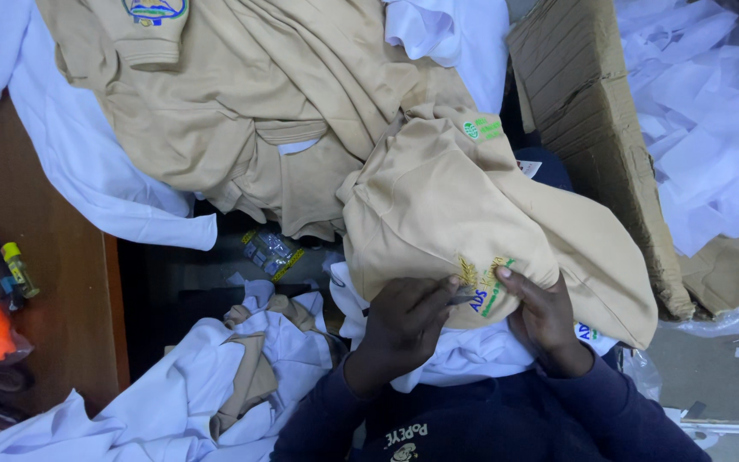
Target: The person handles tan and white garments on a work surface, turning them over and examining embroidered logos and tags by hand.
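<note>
Left hand (pixel 404 329): fingers curled, pinching a small metal tool (pixel 465 299) against the tan shirt (pixel 446 214). Right hand (pixel 545 312): fingertips pressing the shirt's embroidered patch (pixel 485 287); shirt lay in the lap.

A single head-worn camera looks steeply down, close over the person's lap. The near edge shows dark sleeves; the far edge reaches piled garments.
</note>
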